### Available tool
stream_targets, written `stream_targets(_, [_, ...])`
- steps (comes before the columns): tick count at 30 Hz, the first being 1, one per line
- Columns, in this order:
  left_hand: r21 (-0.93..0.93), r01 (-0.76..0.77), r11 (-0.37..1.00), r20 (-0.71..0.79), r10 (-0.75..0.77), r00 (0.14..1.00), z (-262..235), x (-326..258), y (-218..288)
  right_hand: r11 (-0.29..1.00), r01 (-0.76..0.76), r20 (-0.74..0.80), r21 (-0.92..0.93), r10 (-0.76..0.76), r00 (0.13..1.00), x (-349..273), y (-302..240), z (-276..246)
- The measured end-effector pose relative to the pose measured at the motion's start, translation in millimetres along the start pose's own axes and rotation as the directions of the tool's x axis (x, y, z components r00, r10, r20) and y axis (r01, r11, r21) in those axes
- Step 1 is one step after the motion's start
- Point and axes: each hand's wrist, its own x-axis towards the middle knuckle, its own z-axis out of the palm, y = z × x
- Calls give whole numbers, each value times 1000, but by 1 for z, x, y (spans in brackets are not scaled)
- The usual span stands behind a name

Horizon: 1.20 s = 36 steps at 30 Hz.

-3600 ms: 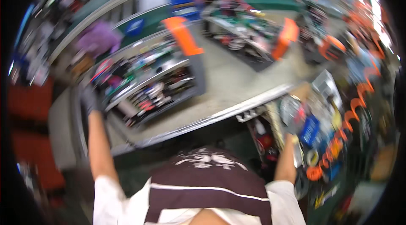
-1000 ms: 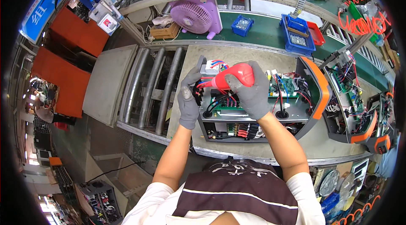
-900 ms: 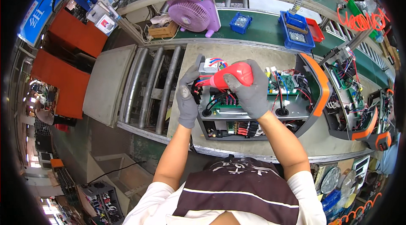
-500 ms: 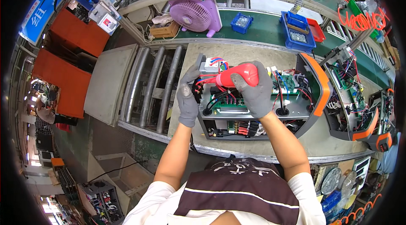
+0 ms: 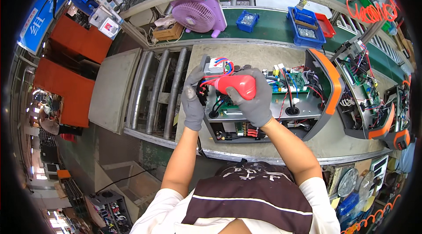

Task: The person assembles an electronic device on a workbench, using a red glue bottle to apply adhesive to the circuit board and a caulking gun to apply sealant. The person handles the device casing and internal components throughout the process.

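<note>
A grey metal chassis (image 5: 267, 117) lies on the bench, with green circuit boards and coloured wires on its deck and an orange-edged panel (image 5: 332, 82) at its right end. My gloved right hand (image 5: 256, 100) is closed around a red power screwdriver (image 5: 237, 85), whose narrow end points left toward the chassis's left end. Its tip is hidden near my left hand. My gloved left hand (image 5: 192, 102) grips that end panel (image 5: 205, 61), fingers bent beside a black part. A white block with red and blue wires (image 5: 218, 65) sits just beyond the tool.
Two more open chassis (image 5: 367, 84) stand at the right. Roller conveyor bars (image 5: 160, 93) run on the left. Behind the bench are a purple fan (image 5: 198, 16), a small blue bin of screws (image 5: 247, 21) and a larger blue bin (image 5: 306, 36). A coiled orange hose (image 5: 373, 12) hangs at upper right.
My right hand and the red screwdriver have moved left, closer to the left end panel. My left hand stays at that panel. The whole view has shifted slightly.
</note>
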Motion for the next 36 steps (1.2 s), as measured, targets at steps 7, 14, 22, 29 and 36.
stream_targets(7, [35,-40,999,3,40,999,0,3,0,995,-98,-77,15,99,992,3,7,-18])
stream_targets(14, [104,-83,991,19,81,997,-1,8,-2,584,-395,-30,710,585,811,-14,19,-62])
stream_targets(22, [38,-128,991,-1,128,992,-7,8,-16,840,-327,-118,434,412,903,-39,-26,-61])
stream_targets(29, [274,-170,947,35,166,985,-11,9,-7,963,-5,176,-270,54,983,37,-66,-13])
stream_targets(36, [358,-173,917,-30,197,980,-10,10,-6,904,68,528,-421,184,829,73,-70,37])
